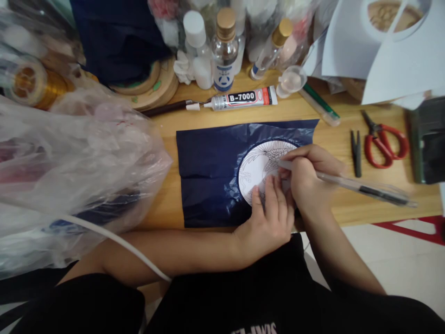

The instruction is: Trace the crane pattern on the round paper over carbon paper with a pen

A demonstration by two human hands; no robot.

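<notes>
A round white paper (pixel 252 168) printed with fine black line art lies on a dark blue sheet (pixel 210 178) with fold creases. My left hand (pixel 271 213) rests on the paper's lower part, its fingers stretched out and lying flat. In my right hand (pixel 309 171) is a clear-barrelled pen (pixel 365 189), its tip end over the drawing and its rear end pointing right. Whether the tip touches the paper cannot be made out. Both hands cover the lower right of the drawing.
Behind the sheet lies a B-7000 glue tube (pixel 243 98), with bottles (pixel 224 55) beyond it. To the right are red-handled scissors (pixel 385 144), black tweezers (pixel 356 153) and a green-and-clear pen-like stick (pixel 320 104). A large plastic bag (pixel 83 144) fills the left; a white cable (pixel 118 239) crosses my left arm.
</notes>
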